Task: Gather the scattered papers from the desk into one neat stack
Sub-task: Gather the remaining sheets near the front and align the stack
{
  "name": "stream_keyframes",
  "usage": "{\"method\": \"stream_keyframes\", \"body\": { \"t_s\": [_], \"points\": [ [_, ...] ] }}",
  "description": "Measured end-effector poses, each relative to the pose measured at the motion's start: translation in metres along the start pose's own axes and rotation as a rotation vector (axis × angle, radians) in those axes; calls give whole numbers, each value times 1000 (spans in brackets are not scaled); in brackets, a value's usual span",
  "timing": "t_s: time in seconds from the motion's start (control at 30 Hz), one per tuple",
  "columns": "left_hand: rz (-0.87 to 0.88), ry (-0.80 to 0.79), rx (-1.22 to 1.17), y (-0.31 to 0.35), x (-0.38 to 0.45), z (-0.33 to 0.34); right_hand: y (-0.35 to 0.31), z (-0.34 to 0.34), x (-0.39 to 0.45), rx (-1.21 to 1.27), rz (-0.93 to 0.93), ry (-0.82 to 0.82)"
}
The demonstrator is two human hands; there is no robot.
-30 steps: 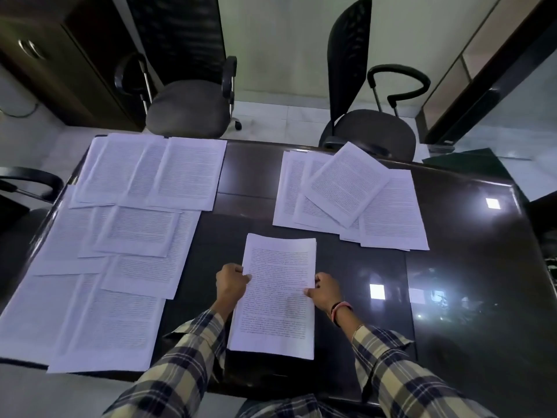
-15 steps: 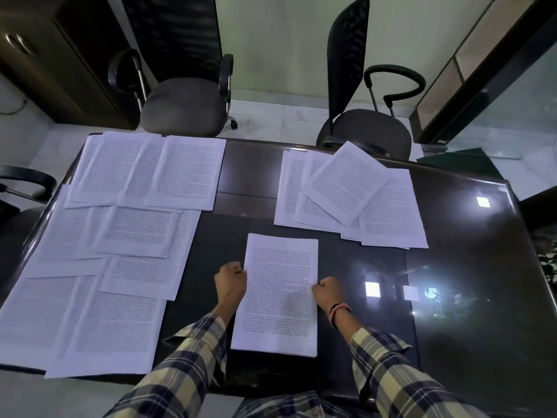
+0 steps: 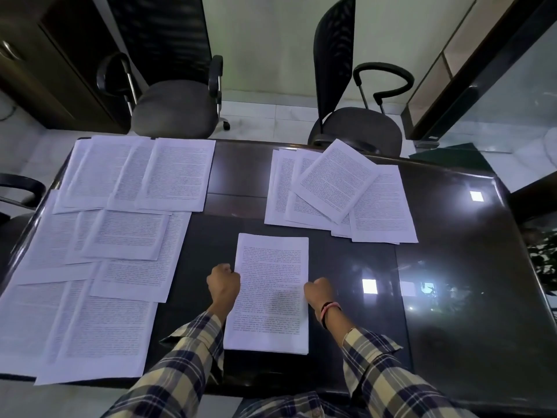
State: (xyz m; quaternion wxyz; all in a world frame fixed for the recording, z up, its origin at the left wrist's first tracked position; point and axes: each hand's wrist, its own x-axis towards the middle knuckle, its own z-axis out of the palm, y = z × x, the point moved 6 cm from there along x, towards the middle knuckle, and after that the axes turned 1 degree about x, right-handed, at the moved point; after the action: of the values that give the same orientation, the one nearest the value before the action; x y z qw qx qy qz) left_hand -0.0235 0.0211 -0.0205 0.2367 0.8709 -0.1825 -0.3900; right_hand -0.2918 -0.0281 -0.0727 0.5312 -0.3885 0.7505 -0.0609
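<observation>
A neat stack of printed sheets (image 3: pixel 271 291) lies flat on the dark glossy desk (image 3: pixel 458 312), straight in front of me. My left hand (image 3: pixel 223 285) is a closed fist against the stack's left edge. My right hand (image 3: pixel 319 292), with a band at the wrist, is a closed fist against the right edge. Neither hand has paper inside its fingers. Several loose overlapping sheets (image 3: pixel 120 236) cover the desk's left half. A smaller fanned group of sheets (image 3: pixel 337 188) lies at the far right of centre, its top sheet tilted.
Two office chairs (image 3: pixel 177 110) (image 3: pixel 355 128) stand beyond the desk's far edge, and a third chair's armrest (image 3: pixel 18 188) shows at the left. A dark cabinet (image 3: pixel 45 55) is at the back left. Glass partition at right; the desk's right part reflects ceiling lights.
Both hands have taken their thumbs off the top sheet and curled into fists at the stack's sides. The stack has straightened and settled flat on the desk.
</observation>
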Motion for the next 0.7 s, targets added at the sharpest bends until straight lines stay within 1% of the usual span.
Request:
{"method": "stream_keyframes", "body": {
  "t_s": [0.1, 0.17, 0.27, 0.33, 0.43, 0.5, 0.57, 0.7],
  "points": [
    [-44, -31, 9, -1, -3, 7, 12, 12, 3, 35, 49, -112],
    [-62, -16, 18, 1, -5, 7, 15, 12, 8, 28, 54, -118],
    [-52, 19, 28, 12, -7, 7, 6, -4, 11, 19, 35, -51],
    [6, 54, 22, 23, -2, 10, 1, -19, 21, 22, 24, 4],
    [122, 73, 9, 51, 7, 23, -3, -45, 46, 5, 26, 1],
    [171, 48, 24, 75, 14, 40, -2, -68, 70, -10, 8, 41],
    [215, 25, 54, 103, 15, 52, -10, -95, 81, -6, -32, 127],
    [216, -49, 38, 144, 34, 81, -36, -154, 86, -52, -41, 237]
  ]
}}
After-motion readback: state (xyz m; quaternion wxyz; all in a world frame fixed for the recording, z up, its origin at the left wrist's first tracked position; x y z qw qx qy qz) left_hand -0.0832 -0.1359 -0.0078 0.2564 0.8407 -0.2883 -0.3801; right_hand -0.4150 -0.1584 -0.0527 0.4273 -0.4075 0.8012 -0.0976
